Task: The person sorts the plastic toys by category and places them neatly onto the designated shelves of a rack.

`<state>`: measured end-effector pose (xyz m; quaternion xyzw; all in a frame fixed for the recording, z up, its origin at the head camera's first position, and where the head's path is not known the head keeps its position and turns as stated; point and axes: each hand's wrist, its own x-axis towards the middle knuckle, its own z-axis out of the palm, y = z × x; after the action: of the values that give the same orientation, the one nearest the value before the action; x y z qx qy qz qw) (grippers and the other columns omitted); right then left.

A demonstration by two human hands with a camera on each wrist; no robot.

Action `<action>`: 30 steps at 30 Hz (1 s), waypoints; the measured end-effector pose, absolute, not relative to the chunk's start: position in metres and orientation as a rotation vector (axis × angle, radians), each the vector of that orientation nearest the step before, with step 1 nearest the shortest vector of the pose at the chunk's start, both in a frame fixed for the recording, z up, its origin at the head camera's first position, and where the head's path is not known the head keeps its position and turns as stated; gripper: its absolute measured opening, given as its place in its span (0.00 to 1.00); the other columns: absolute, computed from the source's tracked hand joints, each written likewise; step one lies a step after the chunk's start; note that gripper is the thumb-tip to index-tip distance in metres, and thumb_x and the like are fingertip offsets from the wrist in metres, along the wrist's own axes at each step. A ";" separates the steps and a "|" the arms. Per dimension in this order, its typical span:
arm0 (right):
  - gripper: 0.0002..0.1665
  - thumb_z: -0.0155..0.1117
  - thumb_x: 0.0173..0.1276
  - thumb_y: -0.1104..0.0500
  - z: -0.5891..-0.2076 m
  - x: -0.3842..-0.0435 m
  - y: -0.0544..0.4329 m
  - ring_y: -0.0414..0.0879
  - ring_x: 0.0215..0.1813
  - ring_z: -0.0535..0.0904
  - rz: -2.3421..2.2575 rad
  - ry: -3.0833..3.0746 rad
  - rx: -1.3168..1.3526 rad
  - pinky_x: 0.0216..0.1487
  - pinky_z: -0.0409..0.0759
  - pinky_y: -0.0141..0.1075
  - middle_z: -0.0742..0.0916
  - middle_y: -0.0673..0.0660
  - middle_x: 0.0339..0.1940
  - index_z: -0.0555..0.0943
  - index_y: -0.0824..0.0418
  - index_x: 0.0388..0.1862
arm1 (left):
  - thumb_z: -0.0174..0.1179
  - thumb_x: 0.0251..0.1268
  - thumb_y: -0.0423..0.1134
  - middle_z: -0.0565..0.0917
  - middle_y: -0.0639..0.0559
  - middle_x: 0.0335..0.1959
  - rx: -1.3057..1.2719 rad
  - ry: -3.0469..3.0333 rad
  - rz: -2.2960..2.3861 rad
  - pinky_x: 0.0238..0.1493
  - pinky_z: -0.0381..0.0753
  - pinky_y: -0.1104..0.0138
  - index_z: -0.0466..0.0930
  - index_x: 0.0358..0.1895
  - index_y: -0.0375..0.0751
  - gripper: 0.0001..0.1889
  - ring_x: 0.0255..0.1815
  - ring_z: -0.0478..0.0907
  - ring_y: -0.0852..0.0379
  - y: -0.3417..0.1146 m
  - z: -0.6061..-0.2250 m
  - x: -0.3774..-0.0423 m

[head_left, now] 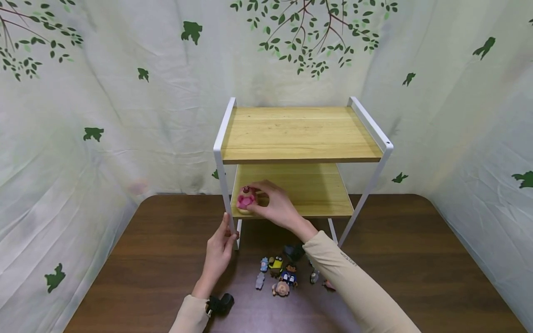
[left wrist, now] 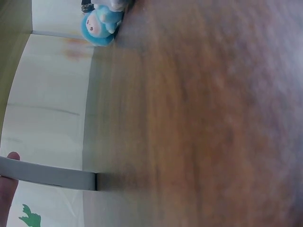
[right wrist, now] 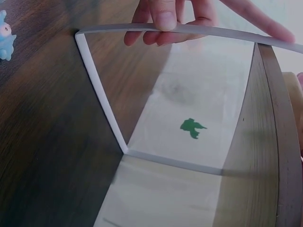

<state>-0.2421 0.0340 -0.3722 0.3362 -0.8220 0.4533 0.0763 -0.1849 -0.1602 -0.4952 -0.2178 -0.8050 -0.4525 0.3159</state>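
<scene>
A pink bear figure (head_left: pixel 246 198) is at the left end of the lower wooden shelf (head_left: pixel 300 189). Thumb and fingers of my right hand (head_left: pixel 276 206) pinch it from its right side. My left hand (head_left: pixel 220 247) holds the white front left leg (head_left: pixel 225 194) of the rack. In the right wrist view, the left hand (right wrist: pixel 165 16) has its thumb on the near side of the leg and other fingers behind it. Only a fingertip (left wrist: pixel 13 155) of that hand shows beside the leg (left wrist: pixel 52 175) in the left wrist view.
Below the rack, several small figures lie on the brown table (head_left: pixel 166 259), among them a yellow-and-black one (head_left: pixel 275 266), a dark-blue-clothed one (head_left: pixel 289 274) and a light blue one (head_left: pixel 264 264). The upper shelf (head_left: pixel 304 132) overhangs the lower one. A printed curtain (head_left: pixel 166 115) hangs behind.
</scene>
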 end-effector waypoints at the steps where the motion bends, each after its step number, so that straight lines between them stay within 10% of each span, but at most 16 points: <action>1: 0.30 0.71 0.60 0.59 -0.372 -0.242 0.034 0.52 0.51 0.79 1.357 -2.475 1.005 0.52 0.77 0.34 0.80 0.59 0.51 0.75 0.65 0.61 | 0.60 0.53 0.14 0.79 0.41 0.31 -0.573 -2.120 -1.191 0.31 0.84 0.60 0.49 0.76 0.54 0.51 0.29 0.80 0.49 -0.160 -0.495 -0.185; 30: 0.27 0.68 0.62 0.66 -0.376 -0.230 0.059 0.54 0.54 0.79 1.591 -2.292 1.002 0.55 0.76 0.36 0.81 0.64 0.54 0.75 0.69 0.60 | 0.60 0.53 0.14 0.78 0.42 0.30 -0.554 -2.141 -1.194 0.32 0.84 0.60 0.48 0.76 0.55 0.51 0.29 0.80 0.50 -0.160 -0.496 -0.184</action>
<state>-0.2302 0.0595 -0.3761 0.3367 -0.7701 0.5346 0.0884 -0.1843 -0.1596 -0.4957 -0.2097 -0.8101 -0.4520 0.3091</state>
